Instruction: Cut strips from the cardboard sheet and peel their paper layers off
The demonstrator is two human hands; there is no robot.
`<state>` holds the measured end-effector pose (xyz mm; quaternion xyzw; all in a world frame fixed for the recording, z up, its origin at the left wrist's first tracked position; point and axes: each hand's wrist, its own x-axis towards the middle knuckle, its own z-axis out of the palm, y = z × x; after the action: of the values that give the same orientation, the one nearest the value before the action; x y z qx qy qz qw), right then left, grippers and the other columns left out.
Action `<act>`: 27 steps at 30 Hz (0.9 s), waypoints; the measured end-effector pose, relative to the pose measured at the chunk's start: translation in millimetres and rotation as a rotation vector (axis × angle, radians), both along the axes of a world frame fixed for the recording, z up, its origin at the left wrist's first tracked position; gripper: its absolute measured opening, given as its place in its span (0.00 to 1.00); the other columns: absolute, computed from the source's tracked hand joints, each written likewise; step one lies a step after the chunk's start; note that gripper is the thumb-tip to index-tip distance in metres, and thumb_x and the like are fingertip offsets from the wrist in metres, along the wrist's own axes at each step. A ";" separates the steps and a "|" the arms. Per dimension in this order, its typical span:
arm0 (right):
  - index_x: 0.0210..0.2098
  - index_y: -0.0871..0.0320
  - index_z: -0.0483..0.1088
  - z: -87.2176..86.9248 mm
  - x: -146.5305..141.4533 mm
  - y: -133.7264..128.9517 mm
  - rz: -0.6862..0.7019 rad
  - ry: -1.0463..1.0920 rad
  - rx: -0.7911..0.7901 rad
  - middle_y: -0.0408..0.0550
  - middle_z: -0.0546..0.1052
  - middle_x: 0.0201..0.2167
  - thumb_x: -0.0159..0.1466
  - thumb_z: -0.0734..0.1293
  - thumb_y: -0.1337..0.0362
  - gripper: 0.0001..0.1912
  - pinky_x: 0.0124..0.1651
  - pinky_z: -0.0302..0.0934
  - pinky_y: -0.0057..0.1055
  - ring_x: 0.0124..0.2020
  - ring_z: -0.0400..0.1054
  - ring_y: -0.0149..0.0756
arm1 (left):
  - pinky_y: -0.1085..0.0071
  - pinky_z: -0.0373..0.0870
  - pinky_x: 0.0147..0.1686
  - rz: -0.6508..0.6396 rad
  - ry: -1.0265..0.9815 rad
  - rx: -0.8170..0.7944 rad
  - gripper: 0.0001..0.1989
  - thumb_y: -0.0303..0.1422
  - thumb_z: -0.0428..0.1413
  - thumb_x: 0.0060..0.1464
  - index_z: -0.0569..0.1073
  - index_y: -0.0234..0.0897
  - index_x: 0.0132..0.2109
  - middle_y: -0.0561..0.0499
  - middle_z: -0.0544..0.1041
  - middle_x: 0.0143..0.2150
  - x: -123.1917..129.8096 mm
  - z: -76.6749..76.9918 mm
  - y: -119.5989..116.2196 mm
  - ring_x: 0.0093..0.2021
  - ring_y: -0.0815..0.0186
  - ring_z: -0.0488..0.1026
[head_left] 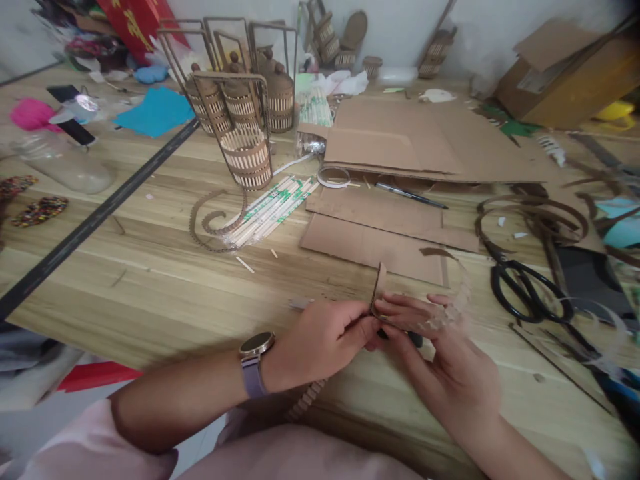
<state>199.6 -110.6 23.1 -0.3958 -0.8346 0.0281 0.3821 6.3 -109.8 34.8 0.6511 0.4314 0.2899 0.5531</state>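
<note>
Pink garment: pale cloth (300, 453) fills the bottom edge, nearest the camera.
Left hand: thumb and fingers of the left hand (323, 343) clamped together on a corrugated cardboard strip (379, 287); a round-faced watch (257, 343) with a lilac strap sits on the wrist.
Right hand: the right hand (450, 363) meets the left at the strip, its fingers stretched out close together — whether they pinch it, I cannot tell.
Cardboard strip: between the hands, above the near table edge, one end upright, the rest apparently trailing over the right fingers, blurred.
Baskets: lidded stick-and-cardboard baskets (245, 100) stand in tall frames; in front, an open-topped basket (249, 160) shows its ring of pale slats.
Stick packets: clear packets (273, 210) hold pale sticks, beside a curled strip (200, 220).
Jar: a clear jar (65, 167) lies on its side at the left.
Carton: a brown carton (570, 80) at the back right, flap raised, inside hidden.
Table: a wood-grain table (165, 293), crossed by a black band (110, 207), carries cardboard sheets (390, 140), a pen (411, 195), a white ring (334, 177) and black-handled scissors (530, 293).
Room: pale wall (400, 33) behind.
Writing: green print on the packets, yellow characters on a red banner (133, 23) — neither readable.
</note>
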 end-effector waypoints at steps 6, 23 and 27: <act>0.42 0.50 0.71 0.5 0.8 -1.2 0.008 0.012 0.004 0.40 0.85 0.38 0.67 0.67 0.67 0.05 0.57 0.59 0.42 0.41 0.80 0.39 | 0.72 0.70 0.36 0.006 0.032 -0.013 0.15 0.39 0.48 0.69 0.74 0.35 0.40 0.47 0.82 0.37 0.8 -0.3 -1.5 0.37 0.63 0.78; 0.44 0.50 0.71 3.3 1.0 -2.2 0.022 0.036 -0.037 0.42 0.85 0.40 0.68 0.66 0.64 0.05 0.57 0.60 0.44 0.45 0.79 0.40 | 0.73 0.67 0.35 -0.014 0.003 0.047 0.17 0.41 0.48 0.69 0.74 0.35 0.39 0.48 0.81 0.36 -0.9 0.9 1.2 0.37 0.64 0.78; 0.41 0.48 0.71 0.6 1.5 -0.9 -0.011 0.031 -0.028 0.39 0.85 0.39 0.68 0.67 0.63 0.03 0.56 0.59 0.46 0.44 0.79 0.41 | 0.72 0.68 0.35 -0.012 0.039 0.047 0.17 0.40 0.47 0.70 0.74 0.35 0.39 0.48 0.82 0.37 -0.6 0.0 0.2 0.37 0.64 0.79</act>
<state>201.0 -111.5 23.6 -0.4052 -0.8258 0.0441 0.3897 5.7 -109.5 34.7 0.6718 0.4313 0.2841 0.5310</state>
